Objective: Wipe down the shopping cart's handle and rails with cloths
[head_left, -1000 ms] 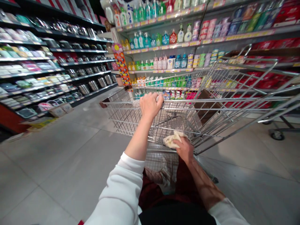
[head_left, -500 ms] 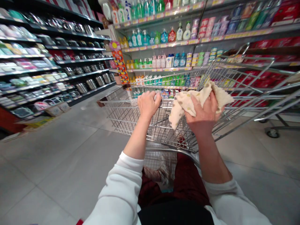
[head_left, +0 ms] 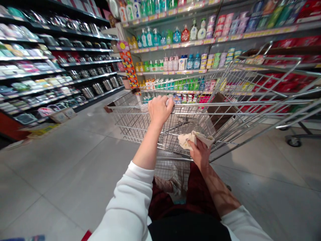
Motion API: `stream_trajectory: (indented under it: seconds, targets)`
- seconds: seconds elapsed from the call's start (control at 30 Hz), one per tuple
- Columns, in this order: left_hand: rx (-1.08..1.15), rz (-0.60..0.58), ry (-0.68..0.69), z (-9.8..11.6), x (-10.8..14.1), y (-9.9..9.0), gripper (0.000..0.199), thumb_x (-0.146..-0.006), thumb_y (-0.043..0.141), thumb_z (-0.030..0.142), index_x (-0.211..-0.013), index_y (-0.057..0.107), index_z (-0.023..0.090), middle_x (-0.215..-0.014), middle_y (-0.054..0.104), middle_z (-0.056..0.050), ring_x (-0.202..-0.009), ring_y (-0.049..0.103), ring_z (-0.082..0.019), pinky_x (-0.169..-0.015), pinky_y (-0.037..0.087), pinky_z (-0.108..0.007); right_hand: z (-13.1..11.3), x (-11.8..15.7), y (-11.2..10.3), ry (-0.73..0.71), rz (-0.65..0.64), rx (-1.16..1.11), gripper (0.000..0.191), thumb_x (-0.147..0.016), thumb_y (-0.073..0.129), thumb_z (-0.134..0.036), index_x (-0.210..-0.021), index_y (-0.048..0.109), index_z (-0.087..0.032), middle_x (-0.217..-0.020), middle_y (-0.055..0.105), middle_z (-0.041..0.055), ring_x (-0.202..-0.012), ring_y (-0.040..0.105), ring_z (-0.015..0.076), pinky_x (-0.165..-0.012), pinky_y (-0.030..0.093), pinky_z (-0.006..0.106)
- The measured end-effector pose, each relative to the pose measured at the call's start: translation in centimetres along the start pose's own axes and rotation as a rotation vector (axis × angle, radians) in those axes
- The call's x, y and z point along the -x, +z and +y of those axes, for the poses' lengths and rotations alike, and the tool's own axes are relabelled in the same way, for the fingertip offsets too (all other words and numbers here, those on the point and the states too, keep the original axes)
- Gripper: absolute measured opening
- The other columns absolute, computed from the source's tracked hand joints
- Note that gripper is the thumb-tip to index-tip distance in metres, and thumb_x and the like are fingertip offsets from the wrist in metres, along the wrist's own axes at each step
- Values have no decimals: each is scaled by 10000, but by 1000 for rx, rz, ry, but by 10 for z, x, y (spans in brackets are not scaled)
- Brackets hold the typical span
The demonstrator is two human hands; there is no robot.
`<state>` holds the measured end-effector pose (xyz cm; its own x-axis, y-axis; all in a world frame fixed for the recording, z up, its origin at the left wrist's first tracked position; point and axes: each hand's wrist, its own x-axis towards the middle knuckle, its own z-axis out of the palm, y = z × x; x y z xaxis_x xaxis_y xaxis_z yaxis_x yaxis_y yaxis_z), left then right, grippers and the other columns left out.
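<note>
Cloth (head_left: 187,140), cream-coloured and bunched, is gripped by our right hand (head_left: 200,154), low at the near wire side of the shopping cart (head_left: 195,105); we cannot tell whether it presses on the wires. Our left hand (head_left: 159,108) is curled over the cart's top rail (head_left: 125,107), with a pale object (head_left: 144,108) just beside it that we cannot identify. Beyond the cart we note rows of pump bottles (head_left: 177,35) and, farther left, steel pots (head_left: 97,88) above a grey tiled floor (head_left: 62,167).
</note>
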<state>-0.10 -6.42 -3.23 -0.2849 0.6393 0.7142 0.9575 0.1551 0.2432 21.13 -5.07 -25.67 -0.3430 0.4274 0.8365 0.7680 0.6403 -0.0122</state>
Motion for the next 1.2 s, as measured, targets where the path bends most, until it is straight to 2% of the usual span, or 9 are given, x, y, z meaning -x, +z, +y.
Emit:
stream_trajectory:
  seconds: [0.13, 0.33, 0.5, 0.6, 0.67, 0.8, 0.9, 1.0, 1.2]
  targets:
    - [-5, -1, 1, 0, 0, 0, 417, -1037, 388, 482, -800, 638, 247, -913, 695, -74, -964, 611, -256, -845, 368, -378, 1, 11, 9, 38, -53, -98, 359, -846, 602, -108, -1085, 802, -285, -1336, 695, 89, -1209, 596, 286, -1141, 353, 518]
    - [0, 4, 3, 0, 0, 0, 407, -1036, 392, 482, -803, 636, 253, -909, 691, -72, -973, 604, -254, -841, 364, -371, 9, 21, 19, 7, -73, -89, 371, -850, 609, -112, -1098, 811, -301, -1216, 752, 57, -1135, 637, 238, -1083, 418, 413]
    - [-8, 5, 0, 0, 1, -1, 409, -1036, 390, 477, -802, 638, 251, -922, 699, -74, -964, 608, -250, -839, 363, -374, 11, 28, 24, 8, -86, -55, 337, -882, 612, -138, -1095, 817, -300, -1187, 765, 58, -1105, 644, 229, -1068, 409, 387]
    - [-6, 4, 1, 1, 1, -1, 411, -1036, 388, 479, -811, 645, 251, -925, 704, -74, -965, 610, -251, -848, 367, -376, 9, 41, 28, -52, -96, -92, 353, -907, 597, -127, -1128, 806, -308, -1205, 761, 54, -1068, 656, 221, -1098, 388, 411]
    - [-7, 2, -2, 1, 1, -1, 413, -1036, 388, 481, -816, 650, 250, -928, 705, -75, -970, 611, -253, -856, 370, -376, 5, 54, 34, -90, -155, -131, 378, -916, 584, -109, -1148, 793, -321, -1179, 770, 42, -978, 673, 204, -1134, 355, 447]
    - [-8, -4, -1, 0, 1, 0, 429, -1039, 378, 490, -823, 659, 248, -930, 706, -81, -974, 618, -261, -852, 374, -383, -7, 78, 47, -55, -321, -192, 398, -889, 583, -58, -1123, 786, -309, -1043, 792, 16, -823, 678, 173, -1204, 271, 488]
    - [-20, 9, 12, 0, 1, 0, 428, -1041, 375, 493, -829, 661, 255, -920, 707, -76, -968, 618, -256, -843, 378, -379, -14, 83, 53, -38, -346, -199, 387, -883, 572, -42, -1095, 776, -294, -1059, 787, 11, -843, 678, 177, -1220, 241, 492]
    - [-27, 15, 12, 0, 2, -1, 413, -1038, 386, 477, -817, 656, 257, -913, 703, -72, -959, 615, -251, -842, 377, -376, -15, 78, 50, -52, -364, -205, 370, -888, 561, -48, -1077, 767, -291, -1092, 776, 10, -890, 672, 181, -1219, 239, 490]
    - [8, 2, -2, 0, 1, -1, 402, -1034, 390, 468, -806, 643, 255, -921, 693, -77, -974, 610, -258, -855, 362, -385, -17, 56, 25, -67, -472, -213, 326, -832, 567, -79, -973, 777, -284, -1046, 749, 48, -1007, 634, 222, -1114, 353, 431]
